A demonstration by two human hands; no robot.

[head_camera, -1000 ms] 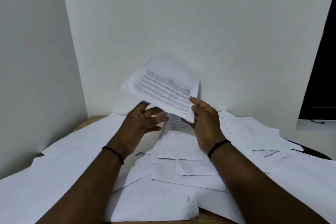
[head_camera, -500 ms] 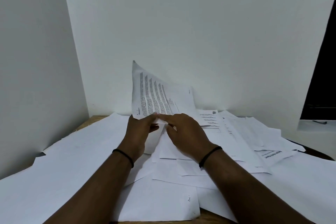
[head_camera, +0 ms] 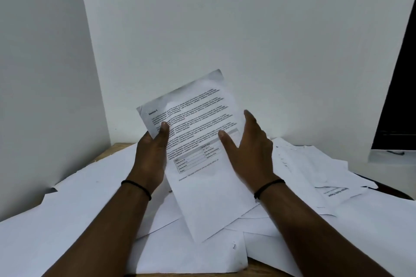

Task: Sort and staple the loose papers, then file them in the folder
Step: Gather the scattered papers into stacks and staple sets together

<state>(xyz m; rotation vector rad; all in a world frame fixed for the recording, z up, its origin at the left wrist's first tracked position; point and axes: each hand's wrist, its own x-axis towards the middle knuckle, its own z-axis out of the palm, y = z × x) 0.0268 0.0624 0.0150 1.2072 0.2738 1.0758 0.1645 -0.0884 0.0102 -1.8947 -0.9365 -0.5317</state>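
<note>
A printed sheet (head_camera: 202, 164) with text and a small table is held up over the desk, tilted, its printed face toward me. My left hand (head_camera: 150, 157) pinches its left edge, thumb on the front. My right hand (head_camera: 247, 153) is at the sheet's right side with fingers spread and straight, thumb lying on the page. Many loose white papers (head_camera: 191, 252) cover the desk beneath. A fanned pile of printed papers (head_camera: 315, 171) lies to the right. No stapler or folder shows.
The wooden desk (head_camera: 117, 148) stands in a corner between two white walls. Large white sheets (head_camera: 67, 209) spread over its left side. A dark opening (head_camera: 398, 96) and a pale ledge lie at the far right.
The sheet stood on edge near the desk with both hands low at its bottom corner; now it is lifted and turned to face me, and my right hand has opened at its right side.
</note>
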